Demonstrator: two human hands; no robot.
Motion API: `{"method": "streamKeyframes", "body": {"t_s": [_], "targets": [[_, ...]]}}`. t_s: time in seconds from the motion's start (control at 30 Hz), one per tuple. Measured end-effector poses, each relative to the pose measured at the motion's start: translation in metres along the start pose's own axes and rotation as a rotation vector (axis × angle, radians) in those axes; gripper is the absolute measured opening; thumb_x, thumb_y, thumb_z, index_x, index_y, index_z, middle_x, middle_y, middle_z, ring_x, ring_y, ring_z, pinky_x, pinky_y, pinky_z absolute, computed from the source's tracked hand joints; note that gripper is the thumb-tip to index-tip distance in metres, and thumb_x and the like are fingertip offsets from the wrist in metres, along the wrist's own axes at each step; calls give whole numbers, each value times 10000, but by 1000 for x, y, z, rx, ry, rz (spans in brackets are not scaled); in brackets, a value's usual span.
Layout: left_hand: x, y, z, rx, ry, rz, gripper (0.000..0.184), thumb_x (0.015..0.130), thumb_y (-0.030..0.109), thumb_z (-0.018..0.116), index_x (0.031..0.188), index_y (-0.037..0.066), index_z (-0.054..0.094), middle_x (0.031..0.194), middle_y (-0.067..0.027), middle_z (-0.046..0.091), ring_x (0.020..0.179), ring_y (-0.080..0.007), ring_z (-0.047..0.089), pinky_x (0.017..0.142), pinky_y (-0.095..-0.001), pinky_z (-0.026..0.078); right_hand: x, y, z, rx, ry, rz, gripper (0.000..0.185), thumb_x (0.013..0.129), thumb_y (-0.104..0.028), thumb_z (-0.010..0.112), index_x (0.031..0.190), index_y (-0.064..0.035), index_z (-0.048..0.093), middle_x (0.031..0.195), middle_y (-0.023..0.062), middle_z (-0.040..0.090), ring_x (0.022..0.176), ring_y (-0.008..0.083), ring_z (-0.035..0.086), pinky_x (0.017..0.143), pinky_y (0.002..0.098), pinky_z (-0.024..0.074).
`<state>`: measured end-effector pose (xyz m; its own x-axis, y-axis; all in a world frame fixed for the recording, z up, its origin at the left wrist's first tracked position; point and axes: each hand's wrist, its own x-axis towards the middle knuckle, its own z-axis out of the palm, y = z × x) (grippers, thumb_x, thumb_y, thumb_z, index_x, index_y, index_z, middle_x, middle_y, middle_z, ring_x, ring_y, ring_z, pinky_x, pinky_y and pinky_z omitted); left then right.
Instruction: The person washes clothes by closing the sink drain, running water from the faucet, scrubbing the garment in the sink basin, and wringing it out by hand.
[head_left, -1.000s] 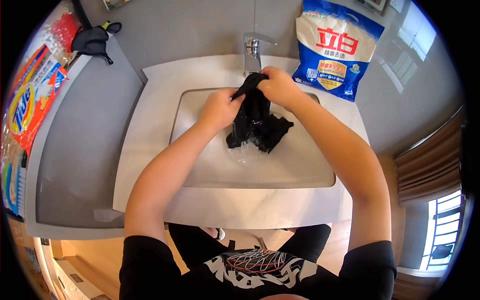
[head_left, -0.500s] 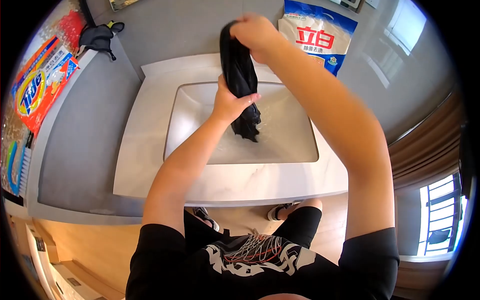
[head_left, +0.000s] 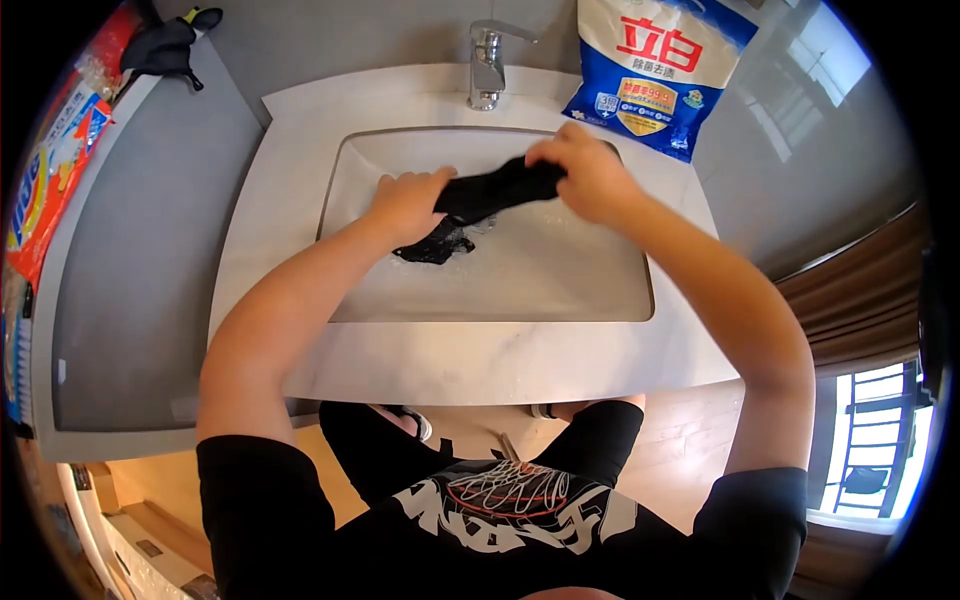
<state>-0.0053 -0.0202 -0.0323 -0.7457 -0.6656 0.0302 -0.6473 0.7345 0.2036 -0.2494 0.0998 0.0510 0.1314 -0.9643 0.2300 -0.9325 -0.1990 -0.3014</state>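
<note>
A black wet cloth (head_left: 500, 190) is stretched sideways between my two hands over the white sink basin (head_left: 560, 285). My left hand (head_left: 410, 203) is closed on its left end, and a loose part of the cloth hangs below that hand into the basin. My right hand (head_left: 590, 175) grips the right end, slightly higher. Some water shows beside the hanging part. Behind the basin stands the chrome faucet (head_left: 487, 65), apart from both hands.
A blue and white detergent bag (head_left: 655, 75) leans at the back right of the counter (head_left: 500, 370). On the left ledge lie an orange Tide bag (head_left: 60, 180), a brush (head_left: 20, 365) and a black item (head_left: 160, 50). A brown curtain (head_left: 850, 290) hangs at the right.
The cloth was upright, with my right hand raised near the wall. My right hand has come down and to the right, my left hand has moved left, and the cloth now lies nearly level.
</note>
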Motion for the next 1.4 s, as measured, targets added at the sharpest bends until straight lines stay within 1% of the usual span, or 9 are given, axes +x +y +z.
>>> {"method": "streamKeyframes", "body": {"t_s": [0.1, 0.27, 0.37, 0.5, 0.57, 0.87, 1.1, 1.33, 1.4], "targets": [[-8, 6, 2, 293, -263, 109, 976, 720, 563, 765, 1496, 163, 330, 1462, -256, 384, 1386, -436, 316, 1075, -652, 268, -15, -7, 39, -109, -198, 67, 391, 810, -34, 662, 1164, -200, 663, 1212, 119, 491, 1213, 326, 472, 982, 415, 458], [5, 2, 27, 332, -438, 255, 1257, 647, 767, 700, 1584, 145, 139, 1613, -278, -19, 1478, -501, 0, 1125, -695, 106, -8, 18, 103, -261, -376, -243, 973, 679, -316, 810, 1502, -112, 335, 1480, 212, 323, 1397, 412, 294, 1130, 481, 321], [30, -5, 50, 371, -401, 374, 1248, 676, 793, 652, 1589, 144, 100, 1625, -246, 19, 1484, -480, -22, 1127, -699, 81, 7, 36, 135, -303, -406, -222, 1189, 680, -525, 797, 1558, -55, 147, 1576, 228, 206, 1456, 434, 184, 1176, 530, 212], [50, 3, 67, 510, -461, 328, 1206, 723, 788, 603, 1567, 53, 153, 1628, -235, 37, 1507, -407, -39, 1133, -678, 83, 18, 50, 160, -233, -407, -134, 1170, 720, -539, 776, 1555, -36, 130, 1587, 222, 193, 1466, 426, 168, 1178, 533, 203], [47, -2, 73, 413, -353, 322, 1110, 769, 740, 595, 1536, 30, 222, 1573, -210, 206, 1470, -359, 141, 1118, -590, 195, 21, 55, 159, -258, -408, -186, 1123, 760, -520, 758, 1548, -20, 134, 1566, 212, 249, 1451, 413, 219, 1169, 525, 227], [61, -24, 111, 282, -85, 341, 686, 748, 278, 721, 1341, 48, 463, 1213, -150, 502, 1141, -339, 526, 946, -448, 474, 32, 74, 179, -98, -312, -228, 597, 816, -157, 699, 1339, -15, 448, 1365, 147, 476, 1302, 332, 422, 1092, 514, 362], [27, -2, 32, 248, -292, 118, 649, 733, 424, 794, 1204, 56, 540, 1237, -163, 590, 1156, -331, 589, 952, -512, 474, -9, 67, 103, -464, -430, -354, 246, 927, -104, 490, 1138, -94, 617, 1322, 118, 526, 1323, 292, 416, 1122, 636, 273], [8, 15, 32, 402, -197, 155, 1134, 762, 798, 547, 1545, 46, 220, 1575, -239, 248, 1483, -437, 130, 1148, -665, 86, 4, 8, 81, -325, -716, 313, 891, 698, -472, 743, 1405, -4, 468, 1563, 247, 276, 1487, 401, 159, 1191, 591, 100], [18, 20, 43, 350, -289, 161, 1157, 773, 811, 520, 1561, 44, 160, 1608, -228, 145, 1494, -430, 67, 1149, -662, 83, 6, 21, 127, -369, -482, 76, 1020, 741, -500, 706, 1505, 14, 264, 1599, 239, 177, 1497, 407, 105, 1198, 561, 70]]}}
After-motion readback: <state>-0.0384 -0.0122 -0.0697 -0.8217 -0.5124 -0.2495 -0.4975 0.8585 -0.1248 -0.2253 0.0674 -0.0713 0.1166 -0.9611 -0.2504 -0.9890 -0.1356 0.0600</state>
